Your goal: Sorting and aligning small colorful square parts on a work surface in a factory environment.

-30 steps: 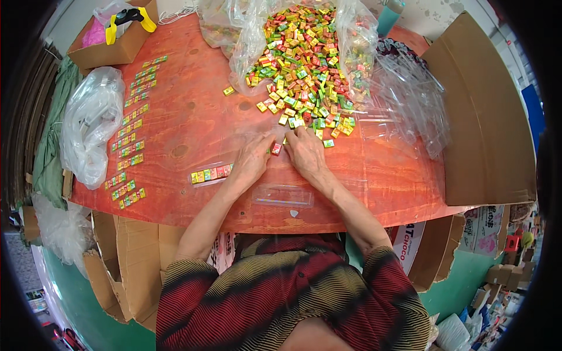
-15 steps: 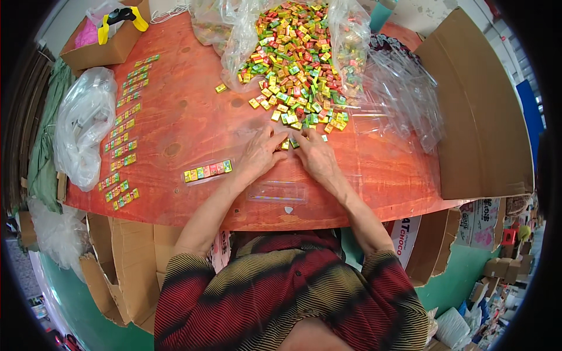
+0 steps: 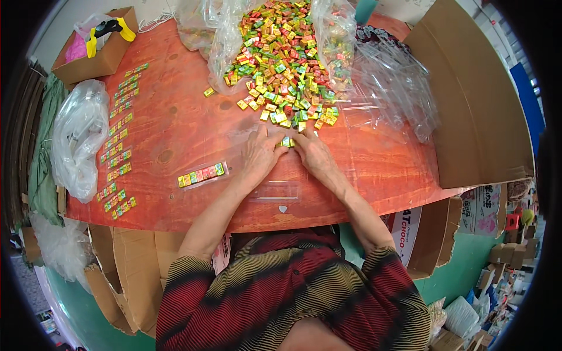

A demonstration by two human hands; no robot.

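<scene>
My left hand and my right hand meet near the middle of the table, fingers bent inward. Between their fingertips is a short group of small yellow-and-green boxes, pressed from both sides; the fingers partly cover it. Just beyond lies a big heap of small red, yellow and green boxes, spilling out of a clear plastic bag. In front of my wrists sits a clear plastic tray. Left of my left forearm, another clear tray holds a row of small boxes.
Several rows of small boxes line the table's left side beside a clear bag. Clear plastic trays are piled at right, near a tall cardboard box. A carton with yellow-handled tool stands back left.
The view has shifted slightly. My hands stay together at the heap's near edge, and the small boxes between my fingertips now show more plainly.
</scene>
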